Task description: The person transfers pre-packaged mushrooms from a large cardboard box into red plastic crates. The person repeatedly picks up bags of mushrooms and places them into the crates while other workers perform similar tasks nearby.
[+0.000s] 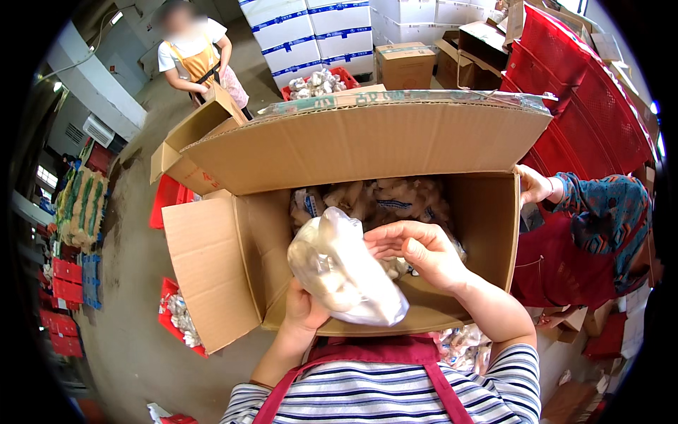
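A clear plastic bag of pale, rounded produce (331,265) is held above an open cardboard carton (479,228). My left hand (306,307) grips the bag from its lower left side, and the bag hides some of the fingers. My right hand (424,252) is on the other side, its thumb and fingers apart. Its fingertips are right by the bag; whether they touch it cannot be told. Inside the carton lie several similar bags (394,199), some bearing blue printing. The kind of produce is not clear.
On the right, a co-worker's hand (534,184) rests at the carton's edge. Another person (193,58) stands by an open carton (204,124). Red crates (168,204) flank the left side. White boxes (288,40) and red crates (572,100) are stacked behind.
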Motion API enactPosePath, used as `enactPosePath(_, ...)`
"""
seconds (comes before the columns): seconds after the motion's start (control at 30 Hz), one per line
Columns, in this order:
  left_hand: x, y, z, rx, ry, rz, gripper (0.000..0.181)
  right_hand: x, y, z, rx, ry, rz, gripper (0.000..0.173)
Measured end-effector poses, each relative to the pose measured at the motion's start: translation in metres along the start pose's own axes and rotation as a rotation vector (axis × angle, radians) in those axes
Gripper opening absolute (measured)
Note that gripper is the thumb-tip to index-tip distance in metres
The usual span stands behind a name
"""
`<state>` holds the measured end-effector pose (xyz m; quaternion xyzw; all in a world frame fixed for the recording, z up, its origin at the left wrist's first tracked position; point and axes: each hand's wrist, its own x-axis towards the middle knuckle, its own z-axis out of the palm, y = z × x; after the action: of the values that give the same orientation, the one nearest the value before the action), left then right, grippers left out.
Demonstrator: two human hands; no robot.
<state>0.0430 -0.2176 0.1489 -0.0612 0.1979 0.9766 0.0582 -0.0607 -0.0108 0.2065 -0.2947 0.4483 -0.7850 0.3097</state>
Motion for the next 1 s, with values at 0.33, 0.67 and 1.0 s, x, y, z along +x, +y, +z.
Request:
enactPosePath(0.33, 0.008, 0.007, 0.014, 0.24, 0.073, -0.174, 0.06, -0.005, -0.002, 0.007, -0.016, 0.109, 0.079, 0.031)
enactPosePath(0.67, 0.015, 0.0, -0.026, -0.389, -0.055, -0.38, 0.074, -0.005, 0.001, 0.005, -0.036, 0.133, 0.119, 0.024)
enactPosePath(1.0, 0.024, -0.004, 0.0, -0.044, 0.124, -0.061, 0.048, 0.0, 0.009, 0.006, -0.109, 0.129, 0.207, 0.027)
